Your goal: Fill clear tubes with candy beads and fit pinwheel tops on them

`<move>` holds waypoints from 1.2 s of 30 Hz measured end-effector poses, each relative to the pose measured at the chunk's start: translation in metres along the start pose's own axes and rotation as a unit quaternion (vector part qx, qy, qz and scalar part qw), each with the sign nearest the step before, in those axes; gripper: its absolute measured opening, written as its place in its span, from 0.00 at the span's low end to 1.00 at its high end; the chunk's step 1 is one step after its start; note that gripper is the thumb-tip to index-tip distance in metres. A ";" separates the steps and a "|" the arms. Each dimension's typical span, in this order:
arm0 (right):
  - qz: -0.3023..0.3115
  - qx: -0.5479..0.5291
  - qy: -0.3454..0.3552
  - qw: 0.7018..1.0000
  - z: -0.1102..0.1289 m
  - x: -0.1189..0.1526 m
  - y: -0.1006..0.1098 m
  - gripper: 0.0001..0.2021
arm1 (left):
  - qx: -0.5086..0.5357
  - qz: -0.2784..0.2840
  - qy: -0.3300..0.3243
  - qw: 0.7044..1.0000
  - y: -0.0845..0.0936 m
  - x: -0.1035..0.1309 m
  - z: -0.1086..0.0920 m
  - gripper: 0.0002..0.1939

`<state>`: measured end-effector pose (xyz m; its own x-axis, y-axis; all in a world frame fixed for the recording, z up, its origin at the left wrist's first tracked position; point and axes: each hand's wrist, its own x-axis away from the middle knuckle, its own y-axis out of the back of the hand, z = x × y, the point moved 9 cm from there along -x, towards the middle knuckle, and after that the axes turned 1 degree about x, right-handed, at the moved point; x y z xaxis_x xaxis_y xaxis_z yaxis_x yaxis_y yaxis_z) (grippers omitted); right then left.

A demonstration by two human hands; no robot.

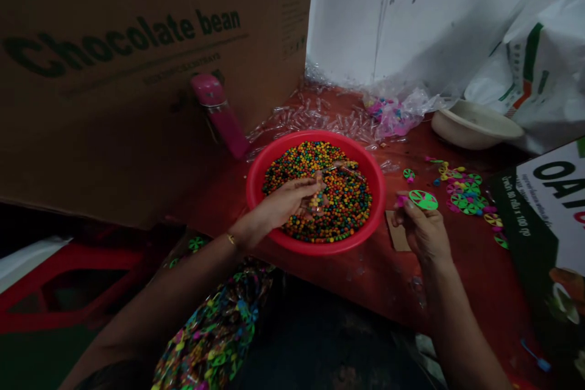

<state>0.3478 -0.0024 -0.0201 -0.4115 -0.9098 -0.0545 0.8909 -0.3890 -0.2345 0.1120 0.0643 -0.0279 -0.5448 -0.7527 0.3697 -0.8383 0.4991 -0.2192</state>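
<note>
A red basin (315,248) full of small multicoloured candy balls (338,219) stands on the red table. My left hand (295,198) is over the basin, its fingers closed round what looks like a clear plastic tube (336,167) among the candies. Some candy balls show at its fingertips; blur hides the exact grip. To the right of the basin, my right hand (423,228) pinches a pinwheel topper with a green wheel (424,199) and a pink base. Several more coloured pinwheel toppers (468,195) lie in a heap beyond that hand.
Many clear empty tubes (315,113) lie behind the basin, near a plastic bag (402,113). A pale bowl (478,125) sits back right. Cardboard boxes (137,103) wall the left; an oat carton (548,213) stands right. Filled tubes with toppers (214,335) are gathered below my left arm.
</note>
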 end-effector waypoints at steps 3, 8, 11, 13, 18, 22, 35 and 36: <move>0.041 0.027 0.000 0.999 -0.002 -0.001 -0.024 0.12 | 0.065 -0.009 0.090 0.994 0.002 0.002 0.024 0.14; 0.090 0.086 0.000 0.992 -0.006 -0.002 -0.061 0.14 | 0.113 0.005 0.027 0.993 -0.009 0.010 0.020 0.16; 0.119 0.084 0.002 0.989 -0.005 -0.003 -0.085 0.15 | 0.131 0.009 -0.025 0.991 -0.018 0.016 0.016 0.15; 0.148 0.087 0.000 0.985 -0.007 -0.003 -0.101 0.16 | 0.128 0.010 -0.050 0.990 -0.023 0.017 0.015 0.15; 0.179 0.081 -0.021 0.980 -0.017 -0.003 -0.115 0.15 | 0.229 0.010 0.011 0.973 -0.024 0.013 0.023 0.15; 0.144 0.044 -0.061 0.987 -0.029 -0.007 -0.107 0.17 | 0.222 -0.022 0.025 0.974 -0.011 0.011 0.021 0.13; 0.174 0.050 -0.041 0.983 -0.031 -0.003 -0.108 0.14 | 0.071 -0.024 -0.109 0.991 -0.017 0.017 0.007 0.15; 0.187 0.052 -0.028 0.981 -0.028 -0.002 -0.110 0.14 | 0.060 -0.021 -0.111 0.992 -0.018 0.017 0.007 0.15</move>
<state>0.2451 0.0458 -0.0213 -0.0431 -0.9971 -0.0632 0.9936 -0.0362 -0.1073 0.1179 0.0395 -0.0244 -0.4895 -0.8540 0.1764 -0.8491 0.4207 -0.3196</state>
